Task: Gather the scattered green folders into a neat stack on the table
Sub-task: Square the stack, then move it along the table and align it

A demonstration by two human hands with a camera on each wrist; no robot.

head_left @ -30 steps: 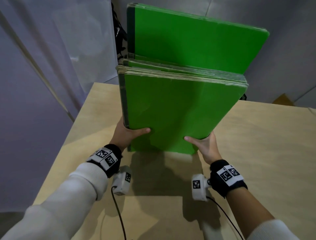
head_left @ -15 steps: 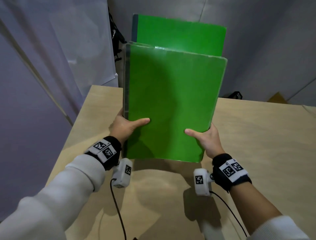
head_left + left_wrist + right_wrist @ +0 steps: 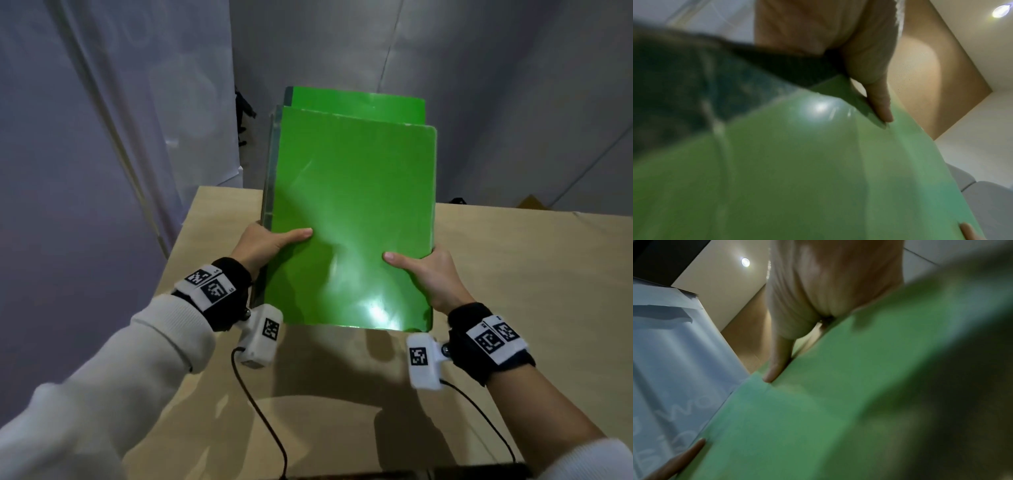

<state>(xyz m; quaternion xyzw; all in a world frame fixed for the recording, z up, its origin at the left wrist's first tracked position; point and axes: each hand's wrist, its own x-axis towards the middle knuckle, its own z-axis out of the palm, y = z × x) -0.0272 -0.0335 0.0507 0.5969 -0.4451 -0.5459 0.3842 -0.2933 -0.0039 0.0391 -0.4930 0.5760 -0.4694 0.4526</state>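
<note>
A bundle of green folders is seen at the centre of the head view, held up on edge above the near part of the light wooden desk. The front cover is turned toward the camera, and a glare spot is noted near its lower right corner. One folder at the back is seen to stand higher than the front one, so the top edges are not level. The layered spines are visible along the left side of the bundle. Whether the lower edge touches the desk cannot be told.

The left hand is closed on the left edge of the bundle, in the middle left of the frame: the thumb is laid flat across the front cover, the fingers are hidden behind the folders. The right hand is closed on the right edge lower down, the thumb likewise pressed on the front cover, the fingers out of sight behind. Each grip is thus a pinch of the bundle between the thumb and the hidden fingers.

In the left wrist view, blurred, the green cover fills the lower frame and the thumb is seen lying on it. In the right wrist view, also blurred, the thumb is pressed on the cover at centre left.

White sleeves, black wrist straps with printed markers, and white wrist cameras with cables are recorded in the lower frame. Grey sheeting is hung behind the desk.
</note>
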